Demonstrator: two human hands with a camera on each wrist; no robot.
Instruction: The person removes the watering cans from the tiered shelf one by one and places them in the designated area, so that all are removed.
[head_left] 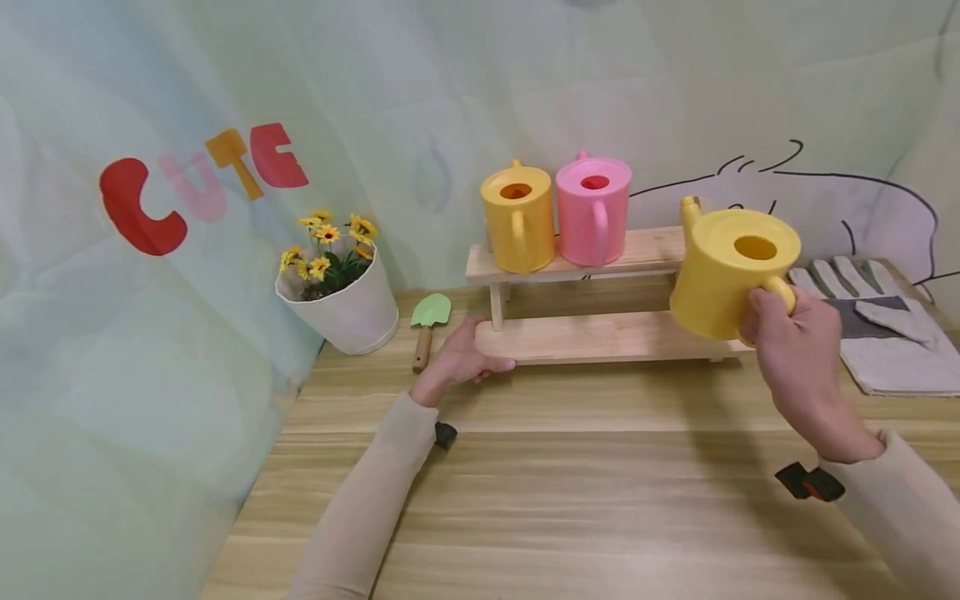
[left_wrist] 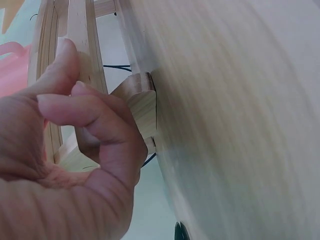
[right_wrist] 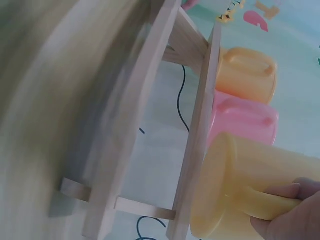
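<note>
My right hand (head_left: 798, 358) grips the handle of a yellow watering can (head_left: 720, 267), raised at the right end of a two-tier wooden rack (head_left: 600, 337). In the right wrist view that can (right_wrist: 225, 180) overlaps the upper shelf. On the top tier, an orange-yellow watering can (head_left: 517, 221) stands at the left end, with a pink watering can (head_left: 596, 212) close beside it. My left hand (head_left: 465, 354) holds the left end of the lower shelf. The left wrist view shows its thumb over the board and its other fingers curled below.
Left of the rack, a small trowel (head_left: 427, 329) with a green blade lies beside a white pot (head_left: 345, 308) of yellow flowers. Gardening gloves (head_left: 892, 333) lie at the right on the wooden table (head_left: 562, 483). A printed curtain (head_left: 420, 100) hangs behind.
</note>
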